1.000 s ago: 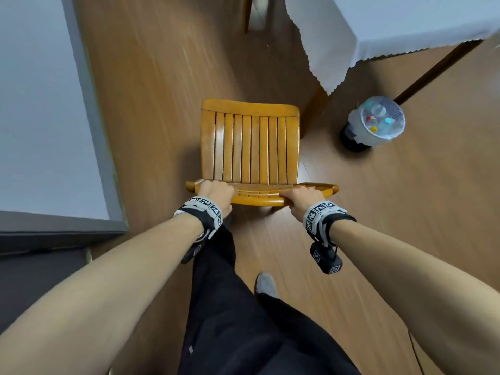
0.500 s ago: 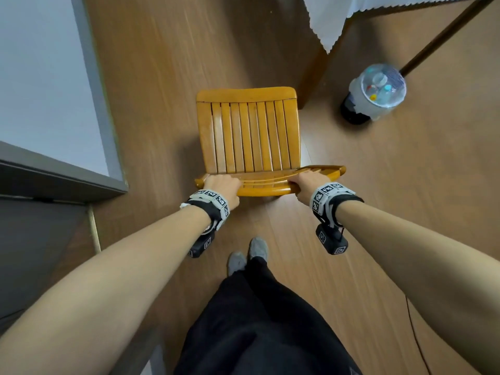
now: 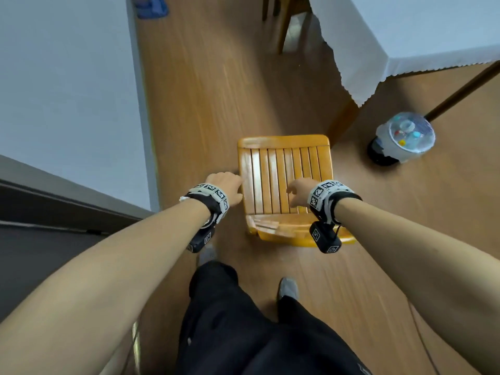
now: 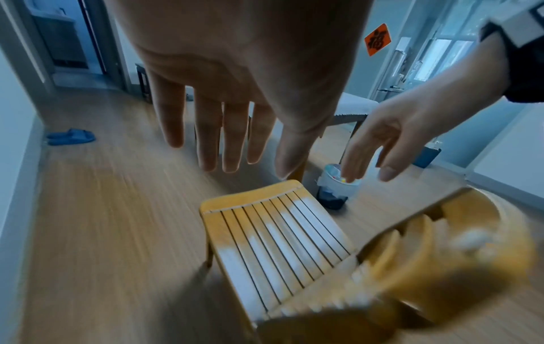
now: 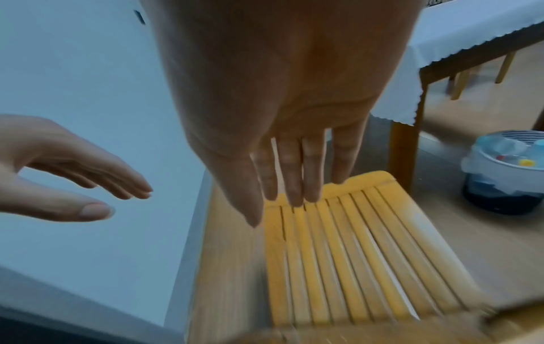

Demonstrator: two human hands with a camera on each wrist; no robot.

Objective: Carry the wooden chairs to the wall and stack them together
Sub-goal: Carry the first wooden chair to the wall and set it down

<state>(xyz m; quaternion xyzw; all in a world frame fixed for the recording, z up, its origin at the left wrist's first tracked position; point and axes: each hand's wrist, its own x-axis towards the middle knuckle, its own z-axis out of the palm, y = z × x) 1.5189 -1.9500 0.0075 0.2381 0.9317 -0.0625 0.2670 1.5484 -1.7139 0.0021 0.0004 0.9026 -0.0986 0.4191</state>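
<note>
A yellow wooden slatted chair (image 3: pixel 284 180) stands on the floor in front of me, its backrest (image 3: pixel 281 232) nearest my legs. My left hand (image 3: pixel 226 186) hovers beside the seat's left edge with straight fingers (image 4: pixel 206 139) and holds nothing. My right hand (image 3: pixel 297 189) hovers over the seat slats (image 5: pixel 353 244), fingers (image 5: pixel 291 177) straight and empty. Neither hand visibly touches the chair. In the left wrist view the seat (image 4: pixel 273 244) lies below both hands. No second chair of this kind is in view.
A white wall (image 3: pixel 67 90) runs close along the chair's left. A table with a white cloth (image 3: pixel 405 36) stands to the right, a lined bin (image 3: pixel 405 139) by its leg. Blue slippers (image 3: pixel 151 6) and other chair legs (image 3: pixel 284 25) lie further ahead. My feet (image 3: pixel 288 289) are behind the chair.
Both hands have let go of the backrest's top rail and moved forward, opening over and beside the seat. The chair now stands nearer the wall on the left.
</note>
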